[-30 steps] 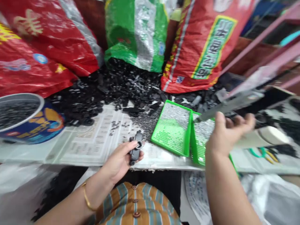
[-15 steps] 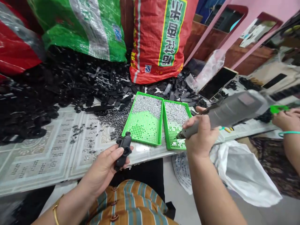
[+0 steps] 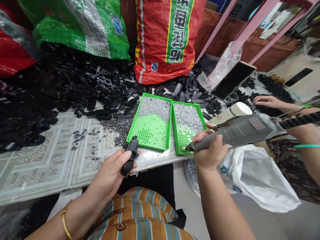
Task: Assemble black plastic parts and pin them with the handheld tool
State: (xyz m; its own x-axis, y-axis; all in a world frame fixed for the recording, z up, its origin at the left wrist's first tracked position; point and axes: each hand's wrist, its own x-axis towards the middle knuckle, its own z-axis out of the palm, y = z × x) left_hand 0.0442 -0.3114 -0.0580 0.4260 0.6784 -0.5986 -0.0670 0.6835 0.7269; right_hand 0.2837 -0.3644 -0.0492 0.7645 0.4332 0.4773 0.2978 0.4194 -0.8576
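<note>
Desk (image 3: pixel 57 133) was cluttered; right fingers (image 3: pixel 217 139), earlier open, gripped the grey screwdriver (image 3: pixel 235 132), apparently for silvery pieces (image 3: pixel 187 115); left fingers (image 3: pixel 126 155) held a black part (image 3: pixel 133 144)

- Left tray (image 3: pixel 155 125): on the table (image 3: pixel 42 163)
- Just right of it: right tray (image 3: pixel 182 132)
- Behind it: sack (image 3: pixel 163 41)
- Behind, rightward: phone (image 3: pixel 233 80)
- Behind, leftward: parts heap (image 3: pixel 55 88)
- Before it, leftward: part (image 3: pixel 130 163) in left hand (image 3: pixel 113 170)
- Farther right: screwdriver (image 3: pixel 240 130) in right hand (image 3: pixel 210 153)

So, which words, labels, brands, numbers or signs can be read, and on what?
None reads clearly.
Red sack: large characters, cut off, uncertain; other print too small.
Green sack: blue mark, too small.
Grey power tool: label, too small.
White container: print, too small.
White plastic bag: blue print, folded.
White sacking: blurred print.
</note>
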